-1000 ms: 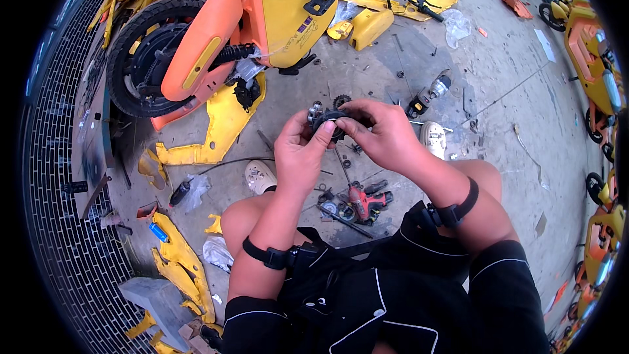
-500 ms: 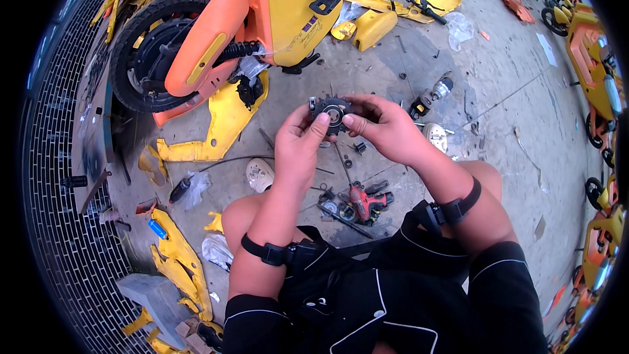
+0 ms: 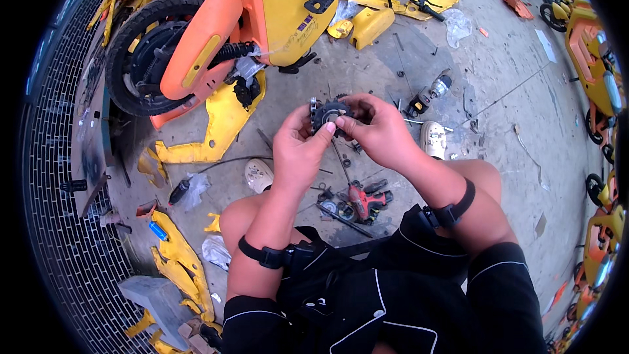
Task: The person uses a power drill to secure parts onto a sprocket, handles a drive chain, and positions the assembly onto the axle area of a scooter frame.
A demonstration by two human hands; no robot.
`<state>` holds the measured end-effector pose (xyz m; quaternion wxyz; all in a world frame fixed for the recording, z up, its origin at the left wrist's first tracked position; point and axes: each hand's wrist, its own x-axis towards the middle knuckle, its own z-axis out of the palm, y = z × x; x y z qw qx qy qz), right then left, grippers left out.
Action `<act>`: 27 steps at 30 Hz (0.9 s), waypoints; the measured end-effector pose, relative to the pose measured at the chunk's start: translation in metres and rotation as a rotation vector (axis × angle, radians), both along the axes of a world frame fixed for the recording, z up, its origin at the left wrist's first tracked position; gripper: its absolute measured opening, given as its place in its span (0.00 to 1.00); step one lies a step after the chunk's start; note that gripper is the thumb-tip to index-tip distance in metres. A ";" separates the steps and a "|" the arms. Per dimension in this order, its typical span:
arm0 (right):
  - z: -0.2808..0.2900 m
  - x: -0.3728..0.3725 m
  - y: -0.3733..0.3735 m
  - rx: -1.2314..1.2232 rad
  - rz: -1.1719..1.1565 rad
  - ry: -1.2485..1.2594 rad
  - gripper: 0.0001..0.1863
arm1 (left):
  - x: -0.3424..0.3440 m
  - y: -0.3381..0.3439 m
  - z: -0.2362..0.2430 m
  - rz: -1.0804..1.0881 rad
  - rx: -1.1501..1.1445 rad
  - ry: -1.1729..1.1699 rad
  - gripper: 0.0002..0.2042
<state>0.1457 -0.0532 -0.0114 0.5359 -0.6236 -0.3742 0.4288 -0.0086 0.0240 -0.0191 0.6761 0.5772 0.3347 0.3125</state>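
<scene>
A small black sprocket-like part (image 3: 320,114), with a toothed rim and a ring in its middle, is held up in front of me between both hands. My left hand (image 3: 296,144) grips its left side, thumb on the face and fingers curled behind. My right hand (image 3: 380,130) closes on the right side, its thumb tip meeting the left thumb over the centre. Something small, round and pale (image 3: 332,118) shows at the thumb tips; I cannot tell what it is. Fingers hide the back of the part.
Below my hands lie a red power drill (image 3: 368,200), a long dark rod and small metal parts. Another drill (image 3: 430,92) lies right. An orange and yellow bike (image 3: 216,46) rests at far left, with yellow panels (image 3: 226,121). Several similar bikes line the right edge.
Both thumbs have come together over the middle of the part, covering much of the ring that showed before. The part has tilted slightly. My view has shifted a little.
</scene>
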 end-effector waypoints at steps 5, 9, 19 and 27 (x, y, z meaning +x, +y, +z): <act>-0.005 0.000 -0.013 0.174 -0.088 -0.193 0.22 | -0.002 -0.001 -0.002 -0.024 -0.092 -0.085 0.18; -0.001 0.006 -0.013 0.275 -0.086 -0.530 0.13 | -0.003 -0.004 -0.007 -0.017 -0.143 -0.127 0.22; -0.004 0.012 0.005 0.442 -0.173 -1.037 0.09 | 0.006 -0.002 -0.008 0.006 -0.080 -0.115 0.20; -0.004 0.011 0.001 0.460 -0.125 -1.029 0.07 | 0.010 -0.005 -0.012 0.034 -0.055 -0.098 0.16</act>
